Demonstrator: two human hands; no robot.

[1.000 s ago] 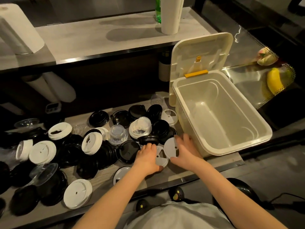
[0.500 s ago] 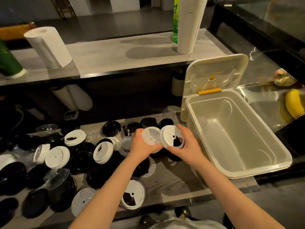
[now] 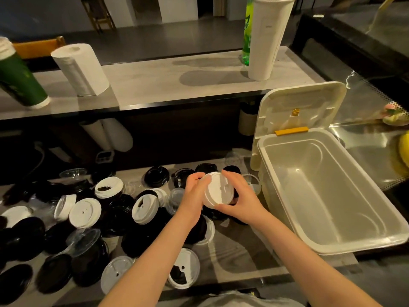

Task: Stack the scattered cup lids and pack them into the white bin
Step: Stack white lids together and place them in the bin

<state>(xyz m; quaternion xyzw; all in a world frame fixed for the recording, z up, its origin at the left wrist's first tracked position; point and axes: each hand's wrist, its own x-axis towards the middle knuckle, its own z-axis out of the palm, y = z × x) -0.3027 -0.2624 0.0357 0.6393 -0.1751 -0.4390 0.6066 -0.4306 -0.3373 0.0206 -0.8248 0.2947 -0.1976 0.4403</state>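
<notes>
Both the left hand (image 3: 194, 189) and right hand (image 3: 241, 197) grip stacked round white plastic lids (image 3: 218, 191) just left of the open rectangular white plastic bin (image 3: 321, 191), nearer the right.

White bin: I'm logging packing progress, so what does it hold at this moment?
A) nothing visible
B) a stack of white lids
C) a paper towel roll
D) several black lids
A: the white bin stands open and shows only its bare inner walls and floor, while the white lids are gripped between the left hand and the right hand above the counter, beside the bin.
</notes>
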